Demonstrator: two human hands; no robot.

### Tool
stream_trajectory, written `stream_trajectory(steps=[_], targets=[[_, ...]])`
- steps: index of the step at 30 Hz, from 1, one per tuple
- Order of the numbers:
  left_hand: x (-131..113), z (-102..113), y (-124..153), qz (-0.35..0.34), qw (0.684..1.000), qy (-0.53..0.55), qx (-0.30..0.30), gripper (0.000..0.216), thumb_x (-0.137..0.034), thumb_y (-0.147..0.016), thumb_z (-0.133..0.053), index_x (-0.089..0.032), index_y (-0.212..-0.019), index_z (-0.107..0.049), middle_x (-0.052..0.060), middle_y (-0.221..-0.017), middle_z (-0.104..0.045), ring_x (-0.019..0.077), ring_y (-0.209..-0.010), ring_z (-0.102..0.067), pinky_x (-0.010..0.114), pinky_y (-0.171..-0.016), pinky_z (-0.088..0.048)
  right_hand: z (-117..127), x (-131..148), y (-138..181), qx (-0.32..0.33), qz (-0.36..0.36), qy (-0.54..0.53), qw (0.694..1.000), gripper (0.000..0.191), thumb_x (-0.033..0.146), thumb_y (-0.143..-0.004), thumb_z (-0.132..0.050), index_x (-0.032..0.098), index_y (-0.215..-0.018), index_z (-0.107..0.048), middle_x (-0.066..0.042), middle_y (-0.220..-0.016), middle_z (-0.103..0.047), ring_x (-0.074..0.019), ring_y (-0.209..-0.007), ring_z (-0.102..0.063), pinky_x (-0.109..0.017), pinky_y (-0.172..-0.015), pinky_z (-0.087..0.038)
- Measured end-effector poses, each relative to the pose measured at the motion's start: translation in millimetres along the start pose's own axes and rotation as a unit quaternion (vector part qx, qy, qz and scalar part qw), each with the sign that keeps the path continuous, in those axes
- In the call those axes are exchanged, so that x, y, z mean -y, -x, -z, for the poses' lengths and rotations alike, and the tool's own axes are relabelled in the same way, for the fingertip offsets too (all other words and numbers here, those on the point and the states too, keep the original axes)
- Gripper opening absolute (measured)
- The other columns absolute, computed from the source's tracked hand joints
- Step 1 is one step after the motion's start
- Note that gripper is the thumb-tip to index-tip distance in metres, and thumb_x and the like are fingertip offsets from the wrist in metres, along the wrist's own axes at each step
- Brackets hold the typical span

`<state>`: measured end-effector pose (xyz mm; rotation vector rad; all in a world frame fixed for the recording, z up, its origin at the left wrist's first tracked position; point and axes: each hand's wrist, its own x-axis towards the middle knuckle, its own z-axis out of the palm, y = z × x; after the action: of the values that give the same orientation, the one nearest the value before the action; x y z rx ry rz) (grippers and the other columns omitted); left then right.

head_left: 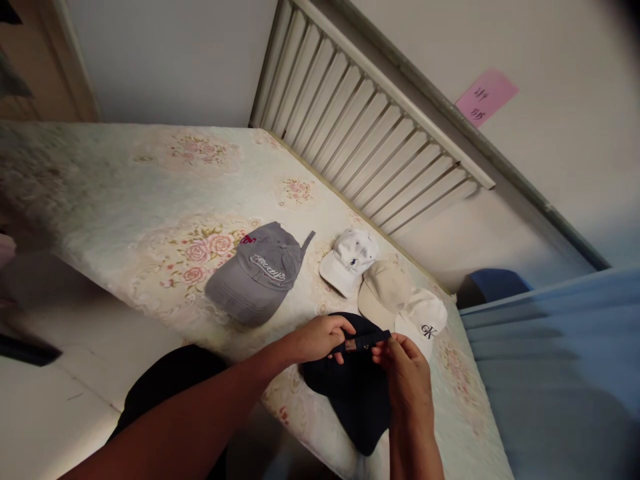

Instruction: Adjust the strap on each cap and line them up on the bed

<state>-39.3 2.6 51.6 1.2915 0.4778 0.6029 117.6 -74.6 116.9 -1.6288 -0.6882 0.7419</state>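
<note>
A dark navy or black baseball cap (pixel 357 393) lies at the near edge of the floral bed cover, its brim pointing toward me. My left hand (pixel 323 338) grips the cap's back strap (pixel 367 341) near its left part, fingers curled round it. At the strap's other end, my right hand (pixel 405 357) pinches the tip between thumb and fingers. The strap is stretched between both hands, with a small buckle or fastener on it that is too small to make out. To the left rests a grey cap (pixel 263 273) with white lettering, its strap sticking out.
Behind my hands sit a white cap (pixel 350 260) with a small logo, a beige cap (pixel 385 293) and a white cap with dark letters (pixel 425 317). A metal bed rail (pixel 370 107) runs along the wall. A blue curtain (pixel 560 360) hangs at the right.
</note>
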Motion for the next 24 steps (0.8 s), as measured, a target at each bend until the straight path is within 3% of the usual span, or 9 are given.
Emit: stream_trajectory(steps=[6,11,19,24], targets=[[2.7,-3.0,-3.5,0.01,0.997,0.07,-0.022,0.017,-0.021,-0.07,-0.056,-0.015,-0.086,-0.056,-0.005,-0.06,-0.059,0.008,-0.044,-0.055,0.018,-0.045,-0.034,-2.7,2.0,3.9,-0.025,0.008,0.04,0.999,0.028,0.039,-0.064,-0.073,0.017,-0.074,-0.06,0.001,-0.06,-0.065,-0.01,-0.046,-0.056,-0.019,-0.042,-0.045],[4.9,-6.4,-5.4,0.027,0.993,0.104,-0.044,0.023,-0.027,-0.064,-0.066,-0.016,-0.08,-0.054,-0.006,-0.059,-0.059,0.0061,-0.04,-0.05,0.019,-0.043,-0.034,-2.6,-2.4,5.6,-0.029,0.001,0.045,0.999,0.023,0.036,-0.064,-0.071,0.017,-0.07,-0.059,0.002,-0.057,-0.063,-0.0092,-0.042,-0.053,-0.019,-0.039,-0.04],[4.9,-5.3,-4.7,0.023,0.994,0.098,-0.041,0.024,-0.028,-0.064,-0.065,-0.016,-0.08,-0.053,-0.004,-0.062,-0.061,0.0067,-0.042,-0.051,0.019,-0.043,-0.033,-1.2,-7.1,12.3,-0.031,-0.003,0.044,0.999,0.023,0.036,-0.068,-0.069,0.017,-0.076,-0.059,0.003,-0.055,-0.062,-0.0085,-0.042,-0.051,-0.018,-0.04,-0.039],[3.0,-4.2,-4.0,0.022,0.995,0.093,-0.041,0.019,-0.027,-0.067,-0.06,-0.015,-0.08,-0.054,-0.002,-0.064,-0.062,0.0067,-0.042,-0.052,0.018,-0.044,-0.033,-1.1,-24.9,28.0,-0.033,-0.011,0.015,0.999,0.024,0.039,-0.071,-0.068,0.017,-0.067,-0.058,0.003,-0.053,-0.059,-0.0071,-0.041,-0.048,-0.018,-0.039,-0.037]])
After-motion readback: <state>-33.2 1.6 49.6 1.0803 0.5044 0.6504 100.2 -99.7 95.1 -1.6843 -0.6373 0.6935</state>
